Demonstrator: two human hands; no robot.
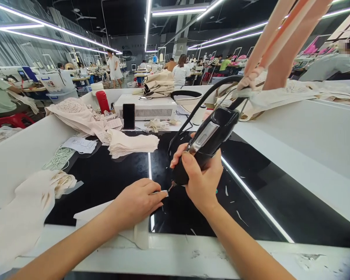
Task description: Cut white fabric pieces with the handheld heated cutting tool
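My right hand (202, 179) is wrapped round a black handheld power tool (208, 138), which hangs tilted from pinkish cloth strips (275, 42). The tool's lower end is just above the glossy black table surface (251, 210). To its left, my left hand (140, 202) has its fingers together, pressing a small light-coloured piece (164, 193) near the tool's tip. Pale fabric (141, 233) lies beneath my left hand and wrist, partly hidden by them.
Beyond my hands lie a fabric stack (131, 143), a phone (128, 116) and a white box (147, 107). A red bottle (102, 102) and green cord (59, 157) are to the left. Small scraps dot the black surface. People sit at sewing machines farther off.
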